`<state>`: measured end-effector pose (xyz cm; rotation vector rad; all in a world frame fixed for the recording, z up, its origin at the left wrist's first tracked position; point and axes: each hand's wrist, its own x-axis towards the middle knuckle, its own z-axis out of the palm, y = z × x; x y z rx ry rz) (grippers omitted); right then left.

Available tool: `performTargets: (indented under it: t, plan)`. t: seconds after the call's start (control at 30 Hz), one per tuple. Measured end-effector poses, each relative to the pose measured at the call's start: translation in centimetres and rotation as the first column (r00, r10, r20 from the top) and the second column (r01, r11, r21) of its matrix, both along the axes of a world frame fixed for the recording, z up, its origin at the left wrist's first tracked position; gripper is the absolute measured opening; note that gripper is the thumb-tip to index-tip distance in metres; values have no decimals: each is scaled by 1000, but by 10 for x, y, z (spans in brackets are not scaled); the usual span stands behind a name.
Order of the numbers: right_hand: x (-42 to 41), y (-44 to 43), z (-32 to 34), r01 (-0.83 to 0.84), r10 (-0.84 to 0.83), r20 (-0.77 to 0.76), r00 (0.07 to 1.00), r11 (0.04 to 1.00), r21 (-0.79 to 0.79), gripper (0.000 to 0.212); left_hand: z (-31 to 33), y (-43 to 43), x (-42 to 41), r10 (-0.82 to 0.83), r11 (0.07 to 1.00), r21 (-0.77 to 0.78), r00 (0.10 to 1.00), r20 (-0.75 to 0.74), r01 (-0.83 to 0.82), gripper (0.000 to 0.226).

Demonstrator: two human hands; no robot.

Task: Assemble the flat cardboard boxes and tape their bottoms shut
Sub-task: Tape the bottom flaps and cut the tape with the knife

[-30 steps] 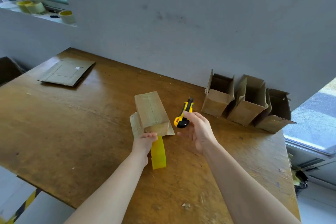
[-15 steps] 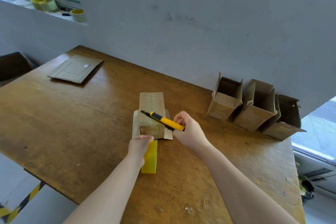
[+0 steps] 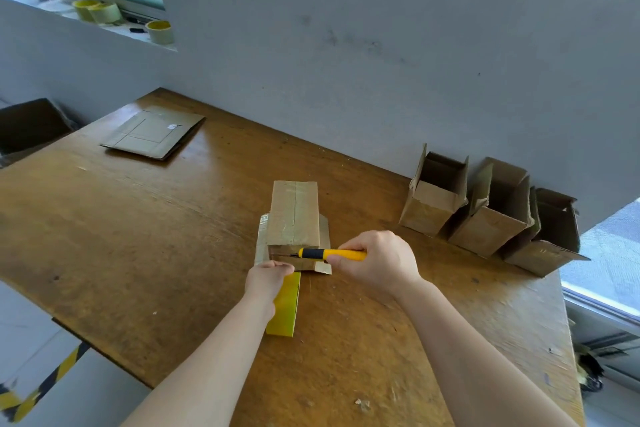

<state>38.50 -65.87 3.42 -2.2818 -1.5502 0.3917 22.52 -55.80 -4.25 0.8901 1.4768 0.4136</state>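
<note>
Roughly midway across the desk (image 3: pixel 138 253), a little toward its right edge, the cardboard box (image 3: pixel 293 215) stands with its bottom upward. Clear tape runs along the centre seam, and the open flaps are splayed flat on the wood beneath it. The left hand (image 3: pixel 268 279) sits at the box's near end, fingers curled over the top of the yellow tape (image 3: pixel 284 308), which stretches from the box back toward the near edge of the desk. The right hand (image 3: pixel 377 263) grips the yellow utility knife (image 3: pixel 332 254) in a closed fist, thumb along the handle. The knife lies level, its black tip pointing left at the box's near face, just above the left hand; I cannot tell whether the blade touches the tape.

Three assembled boxes (image 3: pixel 485 215) stand open-topped in a row along the far edge, near the right corner and against the wall. A stack of flat cardboard (image 3: pixel 152 132) lies at the far left corner. Spare tape rolls (image 3: pixel 159 32) rest on the window sill above.
</note>
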Motion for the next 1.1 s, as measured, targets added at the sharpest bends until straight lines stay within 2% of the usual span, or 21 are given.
performTargets:
  t: [0.43, 0.67, 0.73, 0.8, 0.87, 0.97, 1.1]
  plan:
    - [3, -2, -1, 26, -21, 74, 997, 997, -74, 42, 0, 0, -6, -26, 1000, -12, 1000, -2, 26, 2]
    - [-8, 6, 5, -11, 47, 225, 973, 987, -159, 40, -1, 0, -2, -29, 998, 47, 999, -40, 31, 5]
    - [-13, 11, 6, -22, 97, 335, 937, 975, -222, 34, 0, -1, -1, -53, 996, 68, 996, -72, 58, 8]
    - [-19, 13, 3, -21, 163, 437, 884, 950, -311, 29, 2, -2, 0, -137, 980, 127, 982, -128, 153, 13]
    - [-21, 8, -11, -6, 133, 379, 916, 948, -318, 34, 6, -3, 1, -217, 952, 181, 960, -175, 248, 12]
    - [-16, -5, -29, 7, 60, 249, 967, 965, -264, 35, 8, 1, -4, -259, 938, 182, 947, -190, 293, 10]
    - [-5, -20, -54, 3, 50, 154, 987, 946, -323, 33, 8, 3, -9, -302, 922, 188, 932, -202, 339, 7]
